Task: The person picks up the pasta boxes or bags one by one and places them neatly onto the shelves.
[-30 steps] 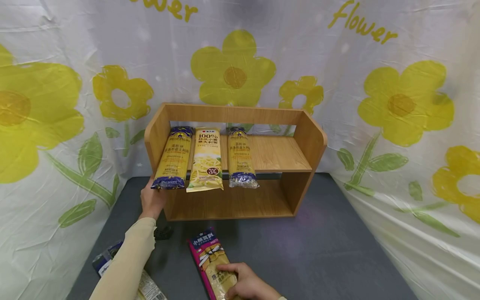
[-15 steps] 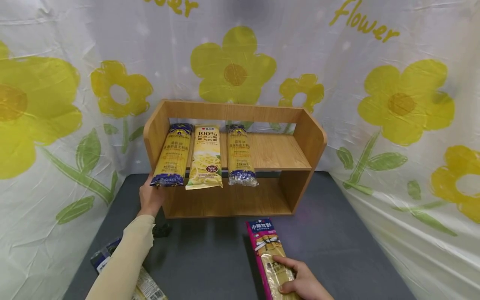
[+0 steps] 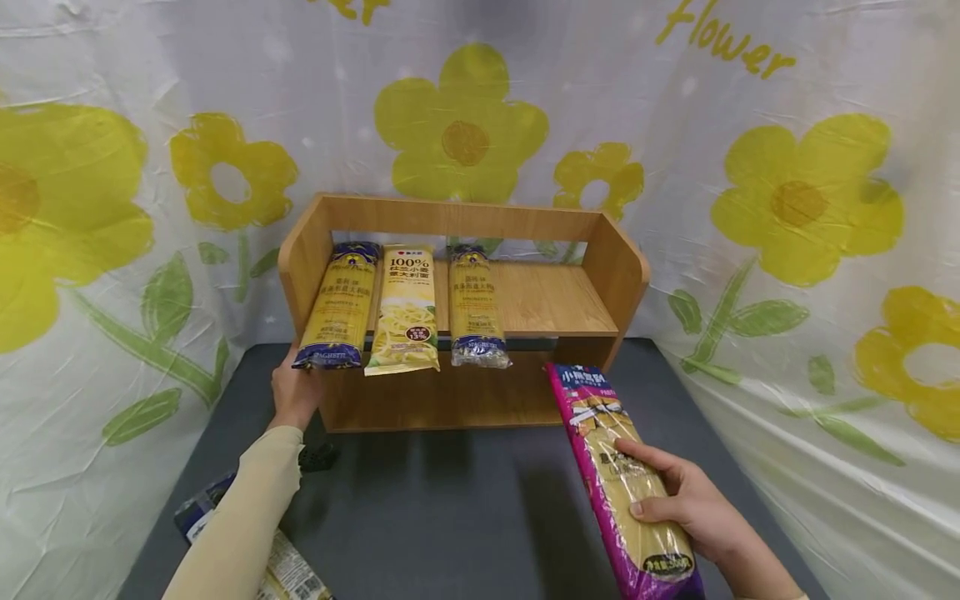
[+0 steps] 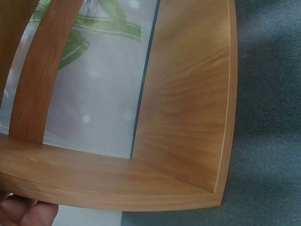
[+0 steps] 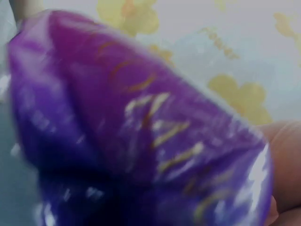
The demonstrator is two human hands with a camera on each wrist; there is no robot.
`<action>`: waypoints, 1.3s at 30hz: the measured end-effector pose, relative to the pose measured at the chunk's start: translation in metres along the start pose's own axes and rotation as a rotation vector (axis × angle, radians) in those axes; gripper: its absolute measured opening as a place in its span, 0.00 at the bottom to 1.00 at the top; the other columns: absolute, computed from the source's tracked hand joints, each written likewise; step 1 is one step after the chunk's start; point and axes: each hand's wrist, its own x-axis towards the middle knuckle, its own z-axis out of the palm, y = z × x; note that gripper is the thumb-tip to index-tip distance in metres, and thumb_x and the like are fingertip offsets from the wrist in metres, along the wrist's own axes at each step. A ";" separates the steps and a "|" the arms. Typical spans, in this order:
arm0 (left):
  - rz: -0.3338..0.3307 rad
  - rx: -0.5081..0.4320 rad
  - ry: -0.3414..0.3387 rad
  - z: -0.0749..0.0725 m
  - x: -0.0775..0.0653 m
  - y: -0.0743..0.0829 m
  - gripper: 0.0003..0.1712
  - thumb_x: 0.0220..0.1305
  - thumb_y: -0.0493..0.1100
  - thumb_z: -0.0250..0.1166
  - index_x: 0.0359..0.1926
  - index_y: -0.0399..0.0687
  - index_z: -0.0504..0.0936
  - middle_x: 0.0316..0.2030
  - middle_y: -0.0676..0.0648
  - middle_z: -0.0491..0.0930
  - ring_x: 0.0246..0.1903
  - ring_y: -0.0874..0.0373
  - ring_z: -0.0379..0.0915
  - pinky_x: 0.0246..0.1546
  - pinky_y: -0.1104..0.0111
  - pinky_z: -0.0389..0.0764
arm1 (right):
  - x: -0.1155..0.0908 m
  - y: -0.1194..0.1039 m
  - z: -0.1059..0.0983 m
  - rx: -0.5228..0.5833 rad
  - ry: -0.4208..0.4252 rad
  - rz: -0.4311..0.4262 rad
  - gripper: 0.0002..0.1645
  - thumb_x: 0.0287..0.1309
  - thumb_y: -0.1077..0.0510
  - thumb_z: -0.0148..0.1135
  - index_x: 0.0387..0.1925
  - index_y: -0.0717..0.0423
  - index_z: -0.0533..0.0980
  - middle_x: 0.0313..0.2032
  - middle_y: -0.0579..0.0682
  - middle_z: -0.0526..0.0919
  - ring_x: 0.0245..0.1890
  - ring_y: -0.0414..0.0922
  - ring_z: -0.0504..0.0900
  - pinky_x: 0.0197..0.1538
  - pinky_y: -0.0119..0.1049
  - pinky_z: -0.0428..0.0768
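Observation:
My right hand (image 3: 686, 508) grips a pink-and-purple pack of pasta (image 3: 626, 475), thumb and a finger across its front, tilted with its top end by the shelf's right side. Its purple wrapper (image 5: 141, 117) fills most of the right wrist view, blurred. My left hand (image 3: 296, 392) holds the left side panel of the wooden shelf (image 3: 480, 218); its fingertips are partly hidden behind a pack of spaghetti (image 3: 341, 308). In the left wrist view, bent fingers (image 4: 30, 212) lie at the panel's edge. Beside that spaghetti on the upper board are a cream noodle pack (image 3: 405, 308) and another spaghetti pack (image 3: 477, 308).
Another pasta pack (image 3: 288, 567) lies on the dark table (image 3: 442, 533) at front left, partly under my left forearm. A small black object (image 3: 318, 456) is near the shelf's left foot. A flower-printed curtain (image 3: 315, 108) surrounds the table.
My right hand has carried the pink pasta pack from the front middle to the right and up, toward the shelf's right side. My left hand stays on the shelf's left panel.

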 end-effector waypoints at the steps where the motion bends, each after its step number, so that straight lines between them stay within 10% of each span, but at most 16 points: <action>1: -0.003 -0.001 0.006 -0.001 0.000 0.000 0.30 0.82 0.54 0.43 0.72 0.41 0.66 0.56 0.26 0.79 0.43 0.36 0.79 0.36 0.50 0.79 | 0.003 -0.009 0.000 -0.007 -0.004 -0.012 0.41 0.64 0.71 0.57 0.66 0.25 0.73 0.51 0.49 0.80 0.43 0.44 0.87 0.41 0.40 0.87; 15: -0.010 -0.010 -0.002 -0.005 -0.001 -0.001 0.31 0.82 0.55 0.42 0.74 0.44 0.64 0.58 0.27 0.78 0.44 0.36 0.77 0.40 0.48 0.77 | 0.095 -0.100 0.006 -0.197 0.244 -0.002 0.43 0.62 0.69 0.62 0.76 0.41 0.65 0.52 0.53 0.73 0.40 0.40 0.84 0.40 0.35 0.85; 22: -0.014 -0.010 -0.017 -0.003 -0.002 0.002 0.30 0.82 0.55 0.42 0.74 0.44 0.64 0.57 0.27 0.78 0.41 0.37 0.76 0.36 0.52 0.75 | 0.150 -0.111 0.006 -0.244 0.313 0.051 0.47 0.62 0.71 0.61 0.79 0.55 0.55 0.68 0.65 0.64 0.40 0.35 0.81 0.41 0.29 0.83; 39: 0.041 0.011 0.025 0.000 -0.001 0.000 0.26 0.82 0.49 0.45 0.71 0.40 0.66 0.57 0.26 0.79 0.45 0.33 0.78 0.44 0.43 0.76 | 0.221 -0.128 -0.001 -0.547 0.371 0.182 0.45 0.64 0.64 0.61 0.79 0.50 0.56 0.73 0.65 0.63 0.55 0.49 0.73 0.45 0.28 0.75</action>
